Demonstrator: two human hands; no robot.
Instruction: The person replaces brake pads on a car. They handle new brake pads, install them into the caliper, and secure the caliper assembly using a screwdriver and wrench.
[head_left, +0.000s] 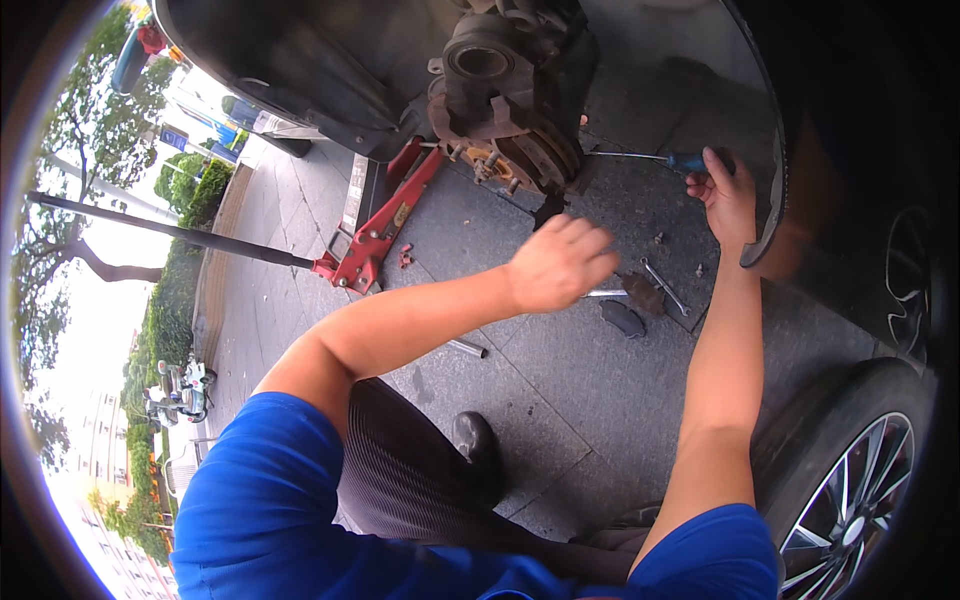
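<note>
My right hand (724, 191) grips the blue handle of a screwdriver (634, 155); its shaft points left toward the brake assembly, and I cannot tell whether the tip touches. My left hand (564, 262) is blurred, with curled fingers, below the brake disc (551, 154). A dark, jagged piece (550, 211) shows just beyond its knuckles; whether the hand holds it is unclear. Above the disc sits a rusty brake caliper (491, 90) with a round piston opening. Wheel studs (491, 161) stick out of the hub. On the paving near my left hand lie a black brake pad (622, 319) and a brown, worn pad (643, 291).
A red floor jack (386, 225) with a long dark handle (172, 232) stands left of the hub. A combination wrench (664, 286), bolts (659, 238) and a metal tube (469, 348) lie on the paving. The fender edge (772, 187) overhangs my right wrist. A wheel (851, 480) rests lower right.
</note>
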